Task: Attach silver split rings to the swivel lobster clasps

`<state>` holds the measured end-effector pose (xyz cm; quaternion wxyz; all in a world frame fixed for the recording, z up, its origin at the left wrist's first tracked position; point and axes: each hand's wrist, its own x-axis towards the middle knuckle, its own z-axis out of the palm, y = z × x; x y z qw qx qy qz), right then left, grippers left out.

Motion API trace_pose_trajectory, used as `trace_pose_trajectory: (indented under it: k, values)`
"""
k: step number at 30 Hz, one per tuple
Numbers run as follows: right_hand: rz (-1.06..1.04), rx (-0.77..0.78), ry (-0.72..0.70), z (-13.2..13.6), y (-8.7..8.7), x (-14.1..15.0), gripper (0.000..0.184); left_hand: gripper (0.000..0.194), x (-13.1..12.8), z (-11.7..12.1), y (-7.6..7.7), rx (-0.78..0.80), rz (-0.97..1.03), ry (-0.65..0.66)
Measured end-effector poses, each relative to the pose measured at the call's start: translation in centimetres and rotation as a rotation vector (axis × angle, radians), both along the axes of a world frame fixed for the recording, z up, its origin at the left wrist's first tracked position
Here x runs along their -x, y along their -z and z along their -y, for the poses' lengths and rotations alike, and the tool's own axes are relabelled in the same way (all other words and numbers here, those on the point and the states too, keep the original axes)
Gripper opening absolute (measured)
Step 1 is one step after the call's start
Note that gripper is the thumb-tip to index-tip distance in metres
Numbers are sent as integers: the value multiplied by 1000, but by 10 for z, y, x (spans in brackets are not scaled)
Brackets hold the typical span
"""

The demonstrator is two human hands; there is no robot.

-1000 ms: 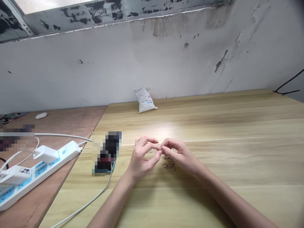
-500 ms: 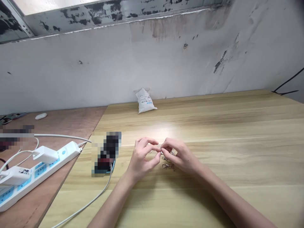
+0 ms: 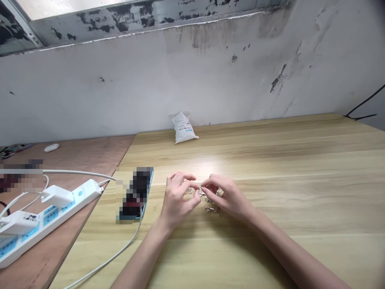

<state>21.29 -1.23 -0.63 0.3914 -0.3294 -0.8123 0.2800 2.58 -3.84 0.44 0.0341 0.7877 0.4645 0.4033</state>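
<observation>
Above the wooden table my left hand (image 3: 179, 197) and my right hand (image 3: 225, 195) face each other, fingertips a small gap apart. The thumb and forefinger of my left hand are pinched; whatever lies between them is too small to make out. A small silvery swivel snap hook (image 3: 202, 194) shows at the fingertips of my closed right hand. More metal snap hooks (image 3: 209, 209) lie on the table under and beside that hand, partly hidden by it. Next to my left fingertips lie small metal rings (image 3: 189, 190).
A white parcel bag (image 3: 184, 129) stands at the back by the wall. To the left lie a blurred-out phone (image 3: 136, 194) with a white cable (image 3: 124, 245) and a power strip (image 3: 75, 199) with chargers on the brown table (image 3: 99, 154).
My left hand has shifted slightly left, and its fingertips have parted from my right hand's. The metal rings beside it show more now. My right hand has barely moved.
</observation>
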Motion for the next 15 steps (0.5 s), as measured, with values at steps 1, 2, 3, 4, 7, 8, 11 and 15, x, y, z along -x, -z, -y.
trace_pose_trajectory:
  k: [1, 2, 3, 4, 7, 8, 11, 15]
  values:
    - [-3, -19, 16, 0, 1, 1, 13, 9, 1, -1, 0, -12, -12, -16]
    - [-6, -38, 29, 0, 1, 1, 13, 9, 1, -1, 1, -26, -23, -28]
    - [-8, -57, 40, 0, 2, 2, 13, 9, 1, -1, 1, -38, -33, -39]
    - [-8, -78, 46, 0, 3, 2, 13, 9, 2, -2, 1, -49, -41, -51]
    - [15, -150, 44, -1, 6, 2, 16, 9, 2, -1, 1, -79, -49, -90]
    - [31, -178, 43, -1, 7, 1, 16, 9, 2, -1, 2, -87, -50, -101]
    - [94, -267, 51, -4, 9, -3, 21, 10, 2, -1, 2, -94, -46, -118]
    - [144, -341, 70, -7, 7, -8, 26, 10, 1, -1, 2, -50, -7, -109]
